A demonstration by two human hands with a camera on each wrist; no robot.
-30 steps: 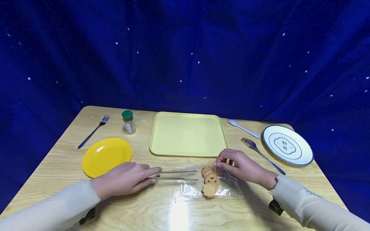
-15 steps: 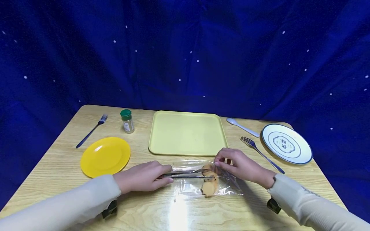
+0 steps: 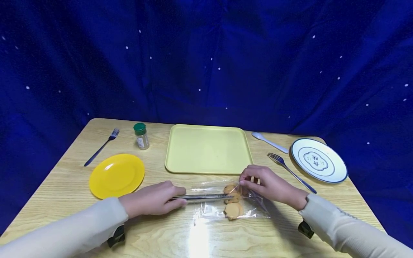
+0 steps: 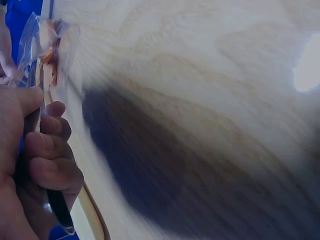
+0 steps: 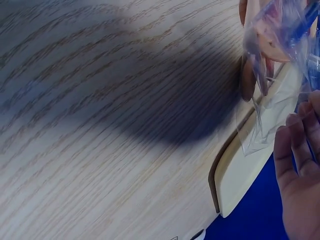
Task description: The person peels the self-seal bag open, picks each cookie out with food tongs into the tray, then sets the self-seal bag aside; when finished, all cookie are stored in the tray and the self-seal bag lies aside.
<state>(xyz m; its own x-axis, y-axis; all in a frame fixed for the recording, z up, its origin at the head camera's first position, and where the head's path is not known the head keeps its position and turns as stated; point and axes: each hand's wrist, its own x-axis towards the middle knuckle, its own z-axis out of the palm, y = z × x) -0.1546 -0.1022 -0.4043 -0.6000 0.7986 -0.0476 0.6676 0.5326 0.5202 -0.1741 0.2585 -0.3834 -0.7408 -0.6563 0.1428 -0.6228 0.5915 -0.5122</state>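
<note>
My left hand (image 3: 155, 199) grips metal tongs (image 3: 204, 196), which point right with their arms squeezed close together. The tong tips reach the cookies (image 3: 233, 210) lying in a clear plastic bag (image 3: 209, 211) on the table in front of me. Whether a cookie sits between the tips is hard to tell. At the bag's upper right, my right hand (image 3: 267, 182) pinches the film between thumb and fingers. The left wrist view shows fingers curled round the tongs (image 4: 60, 212). In the right wrist view, the bag (image 5: 267, 112) hangs slightly raised beside the fingers.
Behind the bag lies a pale yellow tray (image 3: 209, 150). To the left are a yellow plate (image 3: 117, 175), a fork (image 3: 102, 147) and a green-capped shaker (image 3: 141, 136). A white plate (image 3: 319, 161), another fork (image 3: 292, 172) and a spoon (image 3: 270, 142) lie right.
My left hand has moved right, bringing the tongs over to the cookies, then drawn back slightly. The tongs' arms have closed together. My right hand stays at the bag.
</note>
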